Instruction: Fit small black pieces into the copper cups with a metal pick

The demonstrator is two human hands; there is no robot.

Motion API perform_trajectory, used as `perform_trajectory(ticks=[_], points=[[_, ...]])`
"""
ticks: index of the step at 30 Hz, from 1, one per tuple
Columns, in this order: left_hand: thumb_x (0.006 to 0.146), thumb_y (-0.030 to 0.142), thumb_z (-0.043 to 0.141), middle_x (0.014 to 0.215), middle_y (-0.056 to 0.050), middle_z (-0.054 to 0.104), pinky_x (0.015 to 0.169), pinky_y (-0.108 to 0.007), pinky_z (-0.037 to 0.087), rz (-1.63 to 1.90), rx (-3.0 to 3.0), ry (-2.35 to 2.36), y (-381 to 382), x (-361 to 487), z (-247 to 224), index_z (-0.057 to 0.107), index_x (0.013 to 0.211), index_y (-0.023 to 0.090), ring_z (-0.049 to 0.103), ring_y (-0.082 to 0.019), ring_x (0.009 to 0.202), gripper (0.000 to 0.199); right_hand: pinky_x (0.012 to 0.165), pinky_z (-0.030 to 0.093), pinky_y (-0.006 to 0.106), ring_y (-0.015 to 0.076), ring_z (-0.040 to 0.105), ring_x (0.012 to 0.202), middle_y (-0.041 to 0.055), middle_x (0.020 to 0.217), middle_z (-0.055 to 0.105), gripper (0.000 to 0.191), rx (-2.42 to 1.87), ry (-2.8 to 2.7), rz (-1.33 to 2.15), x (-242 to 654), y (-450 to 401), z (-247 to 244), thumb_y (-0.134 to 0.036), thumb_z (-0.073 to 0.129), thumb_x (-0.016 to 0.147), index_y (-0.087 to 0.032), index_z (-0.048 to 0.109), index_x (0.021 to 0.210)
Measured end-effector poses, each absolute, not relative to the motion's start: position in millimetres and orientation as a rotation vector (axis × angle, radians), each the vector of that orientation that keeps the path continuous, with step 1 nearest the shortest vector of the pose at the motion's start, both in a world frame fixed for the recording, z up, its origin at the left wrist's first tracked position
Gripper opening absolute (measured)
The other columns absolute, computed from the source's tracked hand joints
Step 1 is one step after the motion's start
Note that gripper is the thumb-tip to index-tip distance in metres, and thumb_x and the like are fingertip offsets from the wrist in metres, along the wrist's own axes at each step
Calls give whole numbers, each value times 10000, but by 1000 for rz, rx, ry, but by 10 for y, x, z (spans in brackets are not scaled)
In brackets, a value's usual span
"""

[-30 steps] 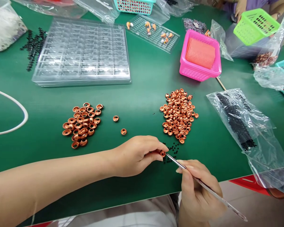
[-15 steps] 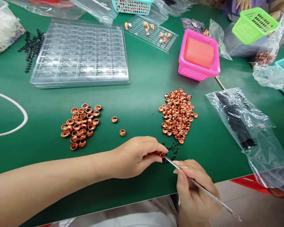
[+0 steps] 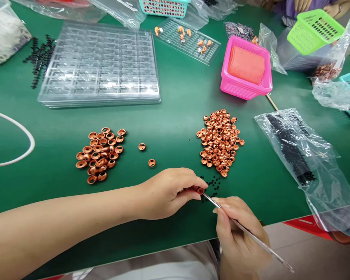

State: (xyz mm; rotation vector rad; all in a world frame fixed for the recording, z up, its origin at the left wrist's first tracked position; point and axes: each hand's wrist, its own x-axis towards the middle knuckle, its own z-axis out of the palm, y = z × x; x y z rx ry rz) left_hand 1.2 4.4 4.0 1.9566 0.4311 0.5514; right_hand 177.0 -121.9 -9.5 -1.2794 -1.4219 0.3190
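Between thumb and forefinger, my left hand (image 3: 170,194) pinches a small copper-coloured cup-shaped piece (image 3: 200,190). My right hand (image 3: 240,233) grips a slim metal tool (image 3: 251,233) like a pen; whether it is tweezers or a pick I cannot tell. The tool's tip meets the copper piece, and the exact contact is hidden by its size. Just behind the fingertips lie tiny black dots (image 3: 215,182), scattered on the green table (image 3: 175,120). Beyond them is a dense pile of copper pieces (image 3: 220,142). Further left sits a looser group of them (image 3: 100,153), with two single pieces (image 3: 151,163) between.
A stack of clear compartment trays (image 3: 100,66) lies at the back left, black strips (image 3: 41,58) beside it. A pink basket (image 3: 246,91) holds an orange block. At right are a bag of black strips (image 3: 291,144) and a green basket (image 3: 315,29), near another person's hand (image 3: 302,4).
The view has shifted very slightly. My right hand and the metal tool have moved a little to the left; the copper piece stays pinched in my left hand.
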Motion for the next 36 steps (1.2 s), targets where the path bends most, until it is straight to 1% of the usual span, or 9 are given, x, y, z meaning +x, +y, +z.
perform_trajectory(ticks=[11,18,22,26,32,34,36], points=[[960,128,534,882,-39,691,735,-229,499,552,1971,431,43,10,32,630,1091,166,621,-140,789,167,666,598,328,174,721,819,38,940,752,350,-1327,-1423,292,1754,-1212,-86,18,609,805,-203,640,1074],[959,107,474,859,-50,661,702,-236,484,524,2030,453,13,4,35,605,1014,158,590,-146,765,151,715,628,343,174,732,843,69,1004,756,426,-1294,-1603,331,1821,-1245,-56,42,637,787,-185,635,1148],[952,87,458,838,-58,650,683,-243,480,526,2063,427,-1,1,36,599,992,143,575,-152,748,156,728,630,343,166,731,829,63,976,760,401,-1308,-1648,301,1833,-1260,-57,20,637,805,-197,636,1142],[957,110,458,841,-55,658,670,-240,482,521,2073,440,-4,7,32,606,987,148,580,-151,745,156,733,630,333,158,732,829,45,973,758,388,-1337,-1668,315,1833,-1239,-55,-3,626,824,-226,624,1142],[955,155,494,862,-43,667,701,-238,488,453,2073,572,15,0,88,634,1030,162,607,-145,758,160,734,615,310,154,719,840,40,962,751,345,-1352,-1557,382,1823,-1228,-57,13,634,813,-203,639,1082],[952,168,503,856,-43,657,709,-250,487,432,2118,624,45,-38,129,644,1034,162,604,-154,768,164,714,611,318,164,716,835,34,938,749,323,-1346,-1456,368,1830,-1244,-57,11,623,821,-205,648,1061],[946,179,506,896,-57,646,721,-270,487,388,2195,688,82,-104,171,659,1043,166,605,-171,802,182,691,610,334,177,720,816,27,904,743,300,-1347,-1371,333,1852,-1256,-57,1,620,827,-209,654,1038]])
